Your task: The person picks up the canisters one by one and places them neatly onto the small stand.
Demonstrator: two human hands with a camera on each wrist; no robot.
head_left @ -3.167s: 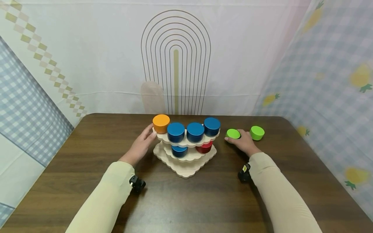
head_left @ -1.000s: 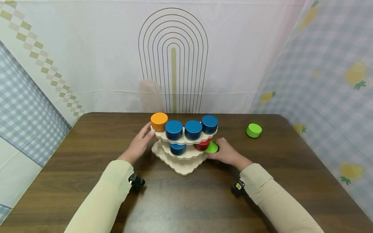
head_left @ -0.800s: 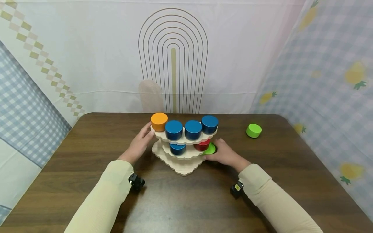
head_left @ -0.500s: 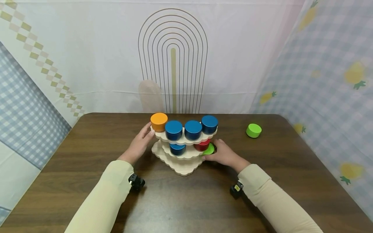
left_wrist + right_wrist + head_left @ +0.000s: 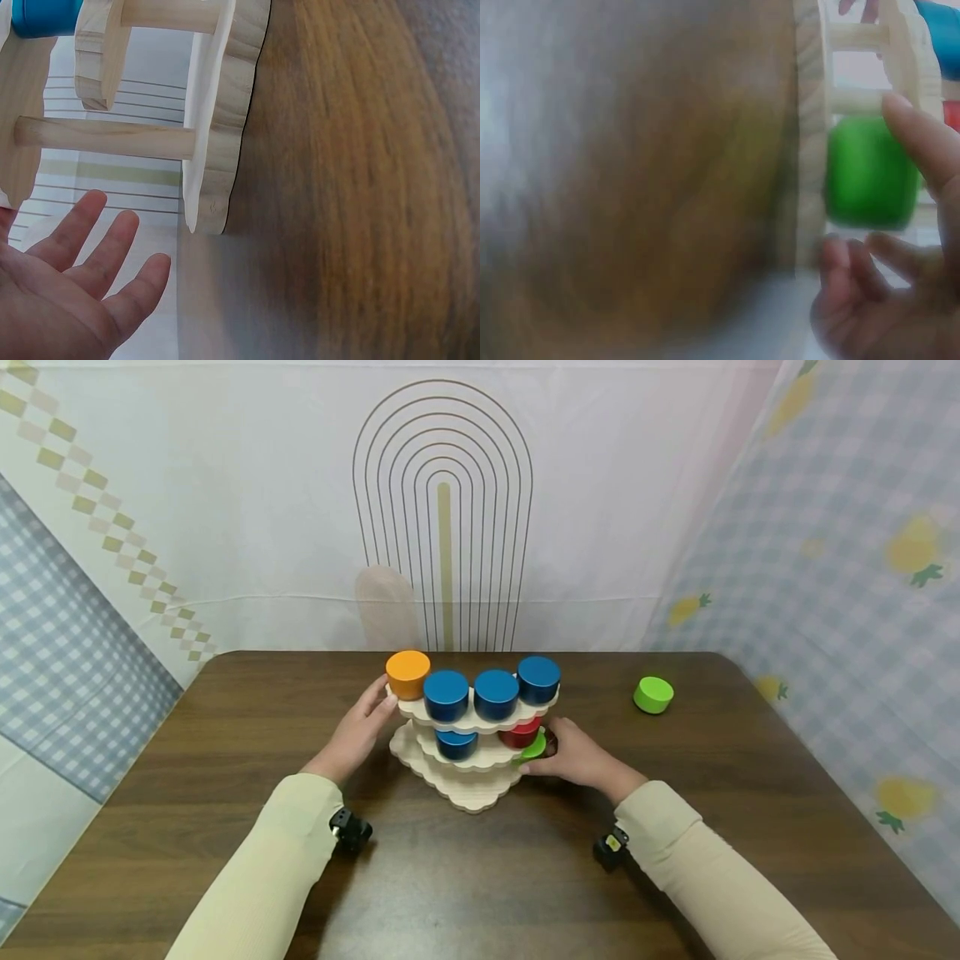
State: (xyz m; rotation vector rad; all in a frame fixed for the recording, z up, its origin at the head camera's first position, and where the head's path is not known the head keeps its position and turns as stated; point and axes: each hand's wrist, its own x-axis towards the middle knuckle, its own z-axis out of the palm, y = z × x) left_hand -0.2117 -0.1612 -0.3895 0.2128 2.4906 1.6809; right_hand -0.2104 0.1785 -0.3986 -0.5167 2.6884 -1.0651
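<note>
A pale wooden tiered stand (image 5: 472, 793) with scalloped shelves stands mid-table. On its top shelf sit an orange cylinder block (image 5: 408, 675) and three blue blocks (image 5: 496, 695). Below are another blue block (image 5: 457, 744) and a red block (image 5: 520, 734). My left hand (image 5: 352, 735) holds the top shelf's left edge; its other fingers (image 5: 112, 247) hang loose beneath. At the right side my right hand (image 5: 581, 760) has thumb and fingers around a green block (image 5: 871, 174), low against the bottom shelf. In the head view the shelves and red block partly cover this green block.
A second green block (image 5: 653, 695) lies on the table to the right, beyond the right hand. The brown wooden table (image 5: 450, 893) ends at a patterned cloth backdrop (image 5: 600, 527). Wooden posts (image 5: 105, 139) separate the shelves.
My right hand has carried one green block left from the table to the stand. Over the last second that block slid farther in beneath the upper shelves. My left hand has stayed put.
</note>
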